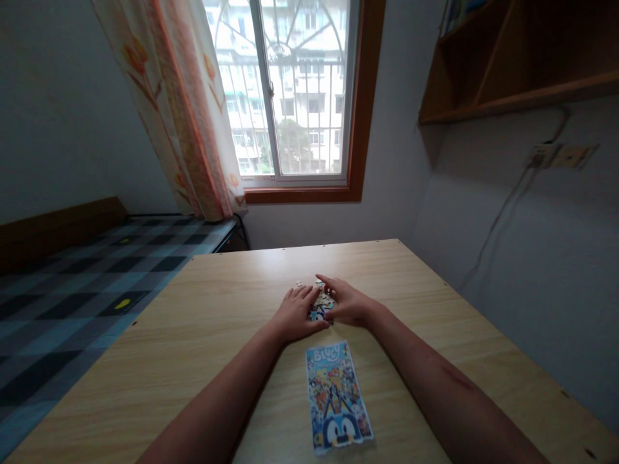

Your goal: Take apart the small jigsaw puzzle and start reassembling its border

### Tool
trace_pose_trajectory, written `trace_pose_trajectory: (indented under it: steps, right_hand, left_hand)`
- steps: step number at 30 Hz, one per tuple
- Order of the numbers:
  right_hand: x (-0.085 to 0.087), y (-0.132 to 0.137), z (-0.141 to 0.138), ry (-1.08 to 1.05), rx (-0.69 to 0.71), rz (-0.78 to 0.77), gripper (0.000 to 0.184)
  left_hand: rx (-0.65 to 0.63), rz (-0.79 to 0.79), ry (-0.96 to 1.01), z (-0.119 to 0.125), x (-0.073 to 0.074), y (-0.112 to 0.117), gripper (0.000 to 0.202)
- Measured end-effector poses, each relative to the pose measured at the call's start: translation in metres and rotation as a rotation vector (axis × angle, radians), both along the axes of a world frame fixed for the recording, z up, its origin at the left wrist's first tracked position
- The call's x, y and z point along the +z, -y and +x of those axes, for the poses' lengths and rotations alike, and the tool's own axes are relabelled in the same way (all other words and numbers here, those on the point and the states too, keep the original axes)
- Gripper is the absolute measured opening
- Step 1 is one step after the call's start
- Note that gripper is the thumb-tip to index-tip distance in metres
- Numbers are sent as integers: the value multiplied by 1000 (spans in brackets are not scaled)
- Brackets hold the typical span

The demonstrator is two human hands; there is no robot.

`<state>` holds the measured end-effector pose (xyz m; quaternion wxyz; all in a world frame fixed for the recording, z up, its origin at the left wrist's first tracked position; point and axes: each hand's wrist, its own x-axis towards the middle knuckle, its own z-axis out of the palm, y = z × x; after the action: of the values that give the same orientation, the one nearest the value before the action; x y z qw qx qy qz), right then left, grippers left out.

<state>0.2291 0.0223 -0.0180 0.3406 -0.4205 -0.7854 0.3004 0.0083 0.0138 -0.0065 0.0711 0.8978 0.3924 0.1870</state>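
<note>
A small heap of jigsaw puzzle pieces (pixel 322 301) lies on the wooden table (pixel 232 283), some pieces showing blue print and others pale. My left hand (pixel 297 314) rests along the heap's left side, fingers stretched out and thumb reaching across its near edge. On the opposite side, my right hand (pixel 348 301) curves around the pieces with its index finger extended and thumb apart. Both hands touch the heap and partly hide it. One loose piece (pixel 298 283) sits just beyond my left fingertips. Closer to me lies a colourful printed "Bluey" picture sheet (pixel 337 396), between my forearms.
A bed with a checked cover (pixel 97 290) stands left of the table. Beyond the table's far edge are a window (pixel 309 96) and a flowered curtain (pixel 178 109). A wooden shelf (pixel 522 96) and a wall socket (pixel 563 156) with a cable are on the right wall.
</note>
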Motion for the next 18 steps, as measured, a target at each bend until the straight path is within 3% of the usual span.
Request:
trace_pose_trajectory:
  steps: [5, 10, 15, 18]
  right_hand:
    - [4, 3, 0, -39, 25, -4, 100]
    - [0, 0, 3, -161, 22, -65, 86]
    - [-2, -2, 9, -253, 204, -255, 108]
    - [4, 0, 11, -145, 222, -219, 112]
  left_hand:
    - [-51, 31, 32, 1, 3, 2, 80]
    - [-79, 65, 45, 0, 5, 2, 82]
    - [-110, 89, 29, 2, 6, 3, 78]
    - [-134, 120, 14, 4, 6, 3, 62]
